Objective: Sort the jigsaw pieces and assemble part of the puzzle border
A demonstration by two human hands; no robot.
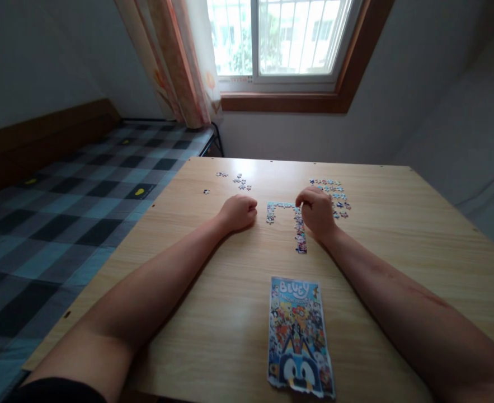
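Observation:
A partly joined jigsaw puzzle lies mid-table, with a short left side, a top strip and a longer right side. My right hand is closed at its upper right corner, fingertips down against the pieces; whatever those fingers pinch is hidden. To the left of the puzzle, my left hand rests on the wood in a loose fist, apart from the pieces, and nothing shows in it. Rows of loose puzzle pieces lie beyond and beside my right hand, which partly covers them. More scattered pieces lie beyond my left hand.
A torn-edged Bluey picture sheet lies near the front of the wooden table. On the left stands a bed with a checked cover. A curtain and a barred window are behind the table.

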